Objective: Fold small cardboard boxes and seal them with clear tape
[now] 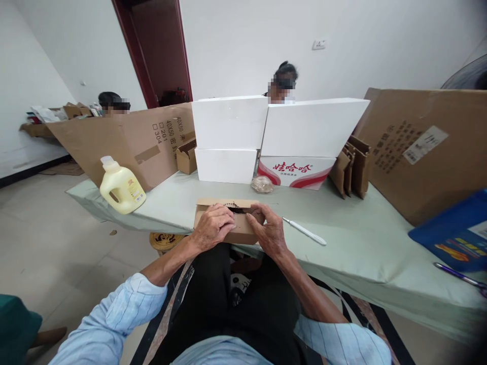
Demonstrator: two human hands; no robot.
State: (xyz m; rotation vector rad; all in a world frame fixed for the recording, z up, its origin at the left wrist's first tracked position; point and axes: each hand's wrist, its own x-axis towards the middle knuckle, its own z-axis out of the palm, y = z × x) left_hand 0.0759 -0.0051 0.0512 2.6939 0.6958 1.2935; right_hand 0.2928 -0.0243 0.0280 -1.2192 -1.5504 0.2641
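Note:
A small brown cardboard box (pixel 243 234) lies at the table's near edge, right in front of my body. A dark, ragged-edged gap shows along its top, under a raised flap. My left hand (pixel 215 226) grips the box's left part, its curled fingers over the top. On the right end, my right hand (pixel 271 230) holds the box with the thumb on top and the fingers bent over the far side. What my fingertips touch inside the gap is hidden. Just right of my right hand lies a white-handled craft knife (pixel 304 231), touched by neither hand.
White boxes (pixel 230 124) stand stacked behind, with a crumpled clear bundle (pixel 262 184) before them. A yellow jug (pixel 120 187) stands left; folded cardboard pieces (pixel 359 167), a blue container (pixel 452 235) and a pen (pixel 458 274) are right. Two people sit beyond the cardboard panels (pixel 422 152).

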